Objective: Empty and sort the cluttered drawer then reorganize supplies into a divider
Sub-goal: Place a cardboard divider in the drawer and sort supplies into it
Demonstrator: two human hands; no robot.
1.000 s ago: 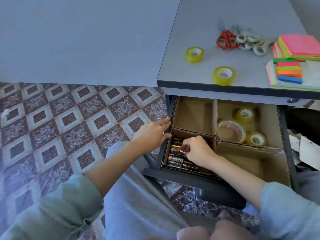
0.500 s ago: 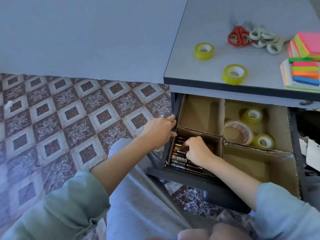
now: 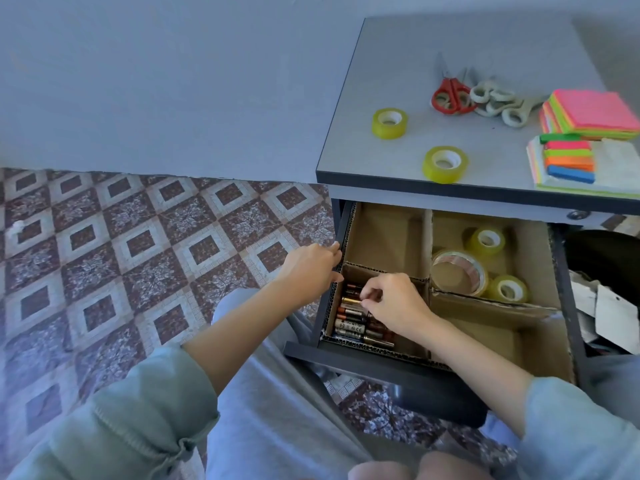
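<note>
Cardboard divider [image 3: 426, 237]: right hand [image 3: 391, 303] pinches a battery [image 3: 350, 301] in the 7 o'clock cell, probably squaring the row; left hand [image 3: 311, 268], fingers loosely straight, steadies the drawer [image 3: 363, 362] side.

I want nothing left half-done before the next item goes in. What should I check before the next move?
1. Batteries lying flat in the front-left compartment: ok.
2. Right hand free: not ok, its fingers pinch one of the batteries.
3. Left hand touching the left edge of the drawer: ok.
4. Room beside the three drawer tape rolls in the back-right compartment: ok.
5. Desk tape rolls put away: not ok, two lie on the desktop.
</note>
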